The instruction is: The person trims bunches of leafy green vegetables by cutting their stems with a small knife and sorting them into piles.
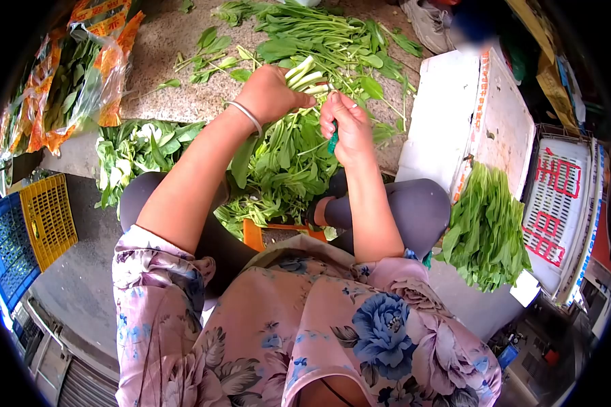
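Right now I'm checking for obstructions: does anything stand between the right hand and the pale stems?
Nothing visible does: the right hand is close beside the pale stems gripped in the left hand. Whether it touches them is unclear.

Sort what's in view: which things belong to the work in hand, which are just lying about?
Apparently in the job:
pale-stemmed greens, in the left hand
small green item, in the right hand
loose greens

Seemingly lying about:
shoe
yellow crate
blue crate

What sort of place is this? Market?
Probably a vegetable stall or sorting spot: heaped loose green leafy vegetables, a large white box with red printing, and a yellow slatted plastic crate.
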A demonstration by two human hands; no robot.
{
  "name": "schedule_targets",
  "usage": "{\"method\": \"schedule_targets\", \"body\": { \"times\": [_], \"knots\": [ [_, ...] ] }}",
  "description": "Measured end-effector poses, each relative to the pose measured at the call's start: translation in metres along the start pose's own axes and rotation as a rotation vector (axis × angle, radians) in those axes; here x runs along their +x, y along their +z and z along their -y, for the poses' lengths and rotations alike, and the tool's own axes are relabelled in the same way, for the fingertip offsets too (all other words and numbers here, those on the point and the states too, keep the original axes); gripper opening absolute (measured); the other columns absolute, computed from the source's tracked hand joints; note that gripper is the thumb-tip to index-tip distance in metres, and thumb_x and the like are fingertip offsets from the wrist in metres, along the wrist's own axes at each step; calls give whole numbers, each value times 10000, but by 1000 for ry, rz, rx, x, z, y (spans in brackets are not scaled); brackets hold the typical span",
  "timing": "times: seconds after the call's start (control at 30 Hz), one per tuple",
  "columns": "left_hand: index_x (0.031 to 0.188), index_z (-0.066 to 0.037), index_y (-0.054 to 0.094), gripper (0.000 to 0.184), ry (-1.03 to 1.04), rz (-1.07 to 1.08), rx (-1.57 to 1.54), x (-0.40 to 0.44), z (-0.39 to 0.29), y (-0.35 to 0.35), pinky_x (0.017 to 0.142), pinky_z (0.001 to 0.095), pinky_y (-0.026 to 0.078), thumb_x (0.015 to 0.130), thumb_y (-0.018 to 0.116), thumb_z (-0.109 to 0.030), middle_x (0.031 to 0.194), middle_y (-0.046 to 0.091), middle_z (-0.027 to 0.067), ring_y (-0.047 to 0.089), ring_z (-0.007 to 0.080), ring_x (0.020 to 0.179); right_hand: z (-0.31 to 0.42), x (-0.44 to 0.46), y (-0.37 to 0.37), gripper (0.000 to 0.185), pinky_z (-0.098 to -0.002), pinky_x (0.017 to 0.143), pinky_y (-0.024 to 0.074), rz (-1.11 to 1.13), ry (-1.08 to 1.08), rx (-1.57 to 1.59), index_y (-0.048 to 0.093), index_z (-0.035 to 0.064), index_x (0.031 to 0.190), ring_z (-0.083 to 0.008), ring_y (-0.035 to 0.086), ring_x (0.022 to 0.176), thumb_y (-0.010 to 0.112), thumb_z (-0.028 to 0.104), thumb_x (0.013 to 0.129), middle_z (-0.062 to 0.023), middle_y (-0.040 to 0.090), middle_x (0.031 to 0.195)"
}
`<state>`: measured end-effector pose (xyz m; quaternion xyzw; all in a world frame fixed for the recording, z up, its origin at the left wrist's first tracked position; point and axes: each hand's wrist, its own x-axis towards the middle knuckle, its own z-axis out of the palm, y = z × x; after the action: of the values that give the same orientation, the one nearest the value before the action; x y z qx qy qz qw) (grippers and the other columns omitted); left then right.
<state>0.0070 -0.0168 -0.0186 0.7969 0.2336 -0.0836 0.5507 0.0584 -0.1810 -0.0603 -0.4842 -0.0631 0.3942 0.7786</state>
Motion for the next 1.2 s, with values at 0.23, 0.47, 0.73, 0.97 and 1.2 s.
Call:
{"method": "schedule_targets", "body": {
  "times": [0.23, 0.47, 0.73, 0.97, 1.2],
  "knots": [
    [789, 0, 648, 343, -33, -124, 21, 9, 2, -19, 576, 338, 466, 613, 761, -271, 603, 602, 133, 584, 218, 553, -46, 29, -34, 416, -193, 432, 296, -125, 279, -57, 519, 40, 1154, -66, 371, 483, 565, 328, 857, 37, 444, 600],
    [1035, -33, 578, 428, 58, -106, 548, 6, 4, -16, 609, 383, 468, 736, 659, -329, 690, 605, 169, 601, 308, 650, -30, 116, -77, 297, -370, 663, 466, -696, 29, -1026, 604, 64, 978, -264, 620, 719, 648, 255, 756, -117, 641, 839],
    [934, -99, 589, 240, -15, 40, 705, -1, -5, -14, 678, 404, 486, 773, 600, -275, 790, 624, 122, 609, 301, 774, -20, 182, -115, 430, -375, 826, 457, -492, 72, -1727, 491, 164, 1168, -270, 558, 991, 619, 212, 760, -92, 564, 1109],
    [902, -87, 599, 231, 1, 5, 720, 0, -13, -14, 673, 398, 488, 761, 601, -270, 767, 627, 116, 615, 288, 758, -15, 179, -120, 399, -378, 803, 467, -404, 116, -1849, 556, 170, 1144, -270, 578, 959, 614, 315, 776, -104, 583, 1072],
    [890, -69, 617, 231, 75, -131, 639, 2, -16, -10, 681, 390, 495, 731, 614, -237, 770, 636, 122, 623, 278, 742, 20, 169, -117, 302, -316, 682, 483, -186, 63, -1525, 625, 76, 1006, -191, 636, 722, 660, 243, 757, -85, 658, 838]
  ]
}}
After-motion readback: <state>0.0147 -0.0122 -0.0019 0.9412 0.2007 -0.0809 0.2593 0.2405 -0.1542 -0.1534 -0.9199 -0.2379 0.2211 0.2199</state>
